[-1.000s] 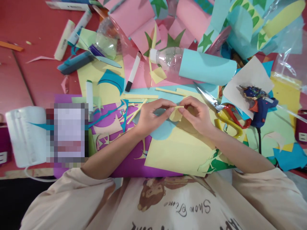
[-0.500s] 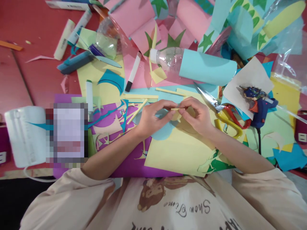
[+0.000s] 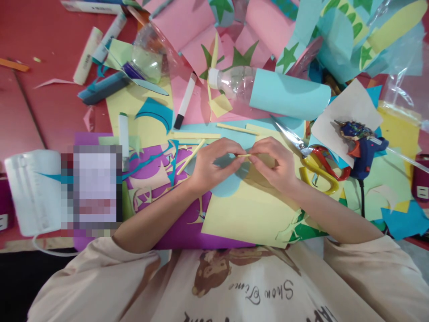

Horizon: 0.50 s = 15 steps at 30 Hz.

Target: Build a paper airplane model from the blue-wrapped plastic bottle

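Observation:
A small strip of yellow paper [image 3: 244,155] is stretched between my two hands, above the yellow sheet [image 3: 248,210]. My left hand [image 3: 214,163] pinches its left end between thumb and fingers. At the other end, my right hand [image 3: 276,163] grips it the same way. Much of the strip is hidden by the fingertips. Narrow yellow strips lie close by: one paper strip [image 3: 234,129] above my hands and another slanting strip [image 3: 191,156] left of my left hand. Scissors [image 3: 304,150] with yellow and red handles rest partly open to the right of my right hand.
A bottle [image 3: 288,93] wrapped in light blue paper lies behind my hands. On the right is a blue glue gun [image 3: 365,152]. A black-capped marker [image 3: 185,100] and purple paper scraps [image 3: 150,156] are on the left, with a white case [image 3: 33,192] farther out.
The yellow strip has tilted flatter, and a hanging yellow piece below it no longer shows. Both hands have shifted only slightly and keep their pinch.

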{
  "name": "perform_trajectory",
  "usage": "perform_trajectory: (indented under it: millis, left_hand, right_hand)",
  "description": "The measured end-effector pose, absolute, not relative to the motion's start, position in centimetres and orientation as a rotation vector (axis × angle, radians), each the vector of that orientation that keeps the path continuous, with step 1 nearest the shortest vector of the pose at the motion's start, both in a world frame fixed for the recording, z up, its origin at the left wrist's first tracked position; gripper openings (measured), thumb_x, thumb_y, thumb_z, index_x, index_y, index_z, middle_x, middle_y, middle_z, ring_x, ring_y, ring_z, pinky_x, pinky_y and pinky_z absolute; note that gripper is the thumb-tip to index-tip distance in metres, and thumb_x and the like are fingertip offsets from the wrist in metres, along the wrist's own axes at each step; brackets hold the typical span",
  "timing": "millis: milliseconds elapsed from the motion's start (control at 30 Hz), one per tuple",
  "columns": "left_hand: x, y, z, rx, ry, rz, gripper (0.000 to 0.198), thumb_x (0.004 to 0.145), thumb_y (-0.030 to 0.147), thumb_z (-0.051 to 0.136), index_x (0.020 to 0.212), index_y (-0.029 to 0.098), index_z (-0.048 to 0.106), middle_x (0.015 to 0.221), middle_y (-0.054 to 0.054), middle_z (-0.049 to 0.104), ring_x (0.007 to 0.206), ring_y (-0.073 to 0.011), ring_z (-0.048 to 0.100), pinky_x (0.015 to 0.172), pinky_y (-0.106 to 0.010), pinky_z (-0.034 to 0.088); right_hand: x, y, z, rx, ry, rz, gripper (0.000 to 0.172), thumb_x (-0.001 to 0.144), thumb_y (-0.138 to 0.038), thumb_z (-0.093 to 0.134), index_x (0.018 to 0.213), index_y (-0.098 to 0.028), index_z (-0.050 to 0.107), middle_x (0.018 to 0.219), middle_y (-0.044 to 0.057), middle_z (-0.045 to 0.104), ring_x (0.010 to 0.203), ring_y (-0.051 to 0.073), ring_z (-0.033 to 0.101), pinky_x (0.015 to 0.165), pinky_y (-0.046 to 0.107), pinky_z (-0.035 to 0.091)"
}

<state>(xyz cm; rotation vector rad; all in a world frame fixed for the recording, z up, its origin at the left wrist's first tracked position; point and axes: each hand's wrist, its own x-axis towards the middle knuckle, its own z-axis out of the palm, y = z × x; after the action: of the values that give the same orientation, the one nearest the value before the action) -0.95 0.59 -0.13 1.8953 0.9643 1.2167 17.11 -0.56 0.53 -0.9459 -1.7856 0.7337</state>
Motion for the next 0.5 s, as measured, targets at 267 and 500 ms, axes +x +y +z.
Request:
perform_trajectory:
  millis: [267, 500]
  left_hand:
    - [-0.95, 0.61, -0.21, 1.890, 0.954, 1.287, 0.012, 0.085, 0.030, 0.067, 0.077, 0.022, 0.069, 0.075, -0.002, 0.074, 0.072, -0.0138, 0.068, 0.068, -0.028, 0.054]
    - [-0.95, 0.65, -0.35, 1.853, 0.941, 1.285, 0.013, 0.084, 0.032, 0.068, 0.076, 0.021, 0.069, 0.075, -0.002, 0.074, 0.073, -0.0138, 0.069, 0.069, -0.028, 0.054]
  right_hand:
    - [17.11, -0.59, 0.59, -0.909, -1.772, 0.718, 0.011, 0.086, -0.014, 0.062, 0.088, -0.025, 0.061, 0.081, 0.002, 0.067, 0.080, 0.017, 0.063, 0.072, 0.034, 0.051]
    - [17.17, -0.64, 0.61, -0.922, -1.781, 0.720, 0.010, 0.087, -0.015, 0.061, 0.086, -0.024, 0.062, 0.081, 0.002, 0.067, 0.081, 0.016, 0.064, 0.072, 0.034, 0.052]
